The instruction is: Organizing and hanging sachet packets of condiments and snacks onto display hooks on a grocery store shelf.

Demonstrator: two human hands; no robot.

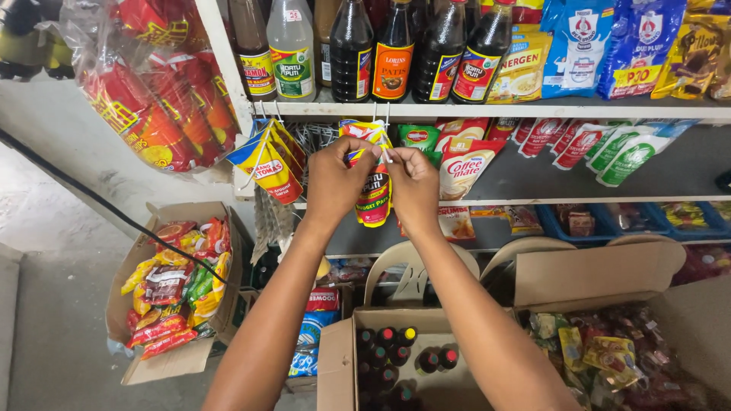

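**Both hands on a hanging sachet strip**

Far left, a clear plastic bag (156, 91) of glossy red snack packs hangs by the shelf post. Below it on the floor, an open cardboard box (133, 304) holds crinkled foil packets in red, yellow and green.

Next, a fan of yellow and blue pouches (268, 161) hangs from a wire hook under the shelf (457, 109). Just beside them, the left hand (335, 183) pinches the top of a red and yellow sachet strip (375, 194), fingers closed on its upper edge. The right hand (415, 186) touches the same strip from the other side, thumb and forefinger pressed together on a thin white hook (387, 154) at its top. The strip hangs upright between the two hands, below the shelf edge.

Above, dark glass bottles (396, 49) with smooth shoulders stand in a row. Below the forearms, an open carton (339, 365) shows round bottle caps.

To the right, flat red and green sachets (601, 148) hang in a line, and a further carton (594, 274) holds shiny wrapped packets.
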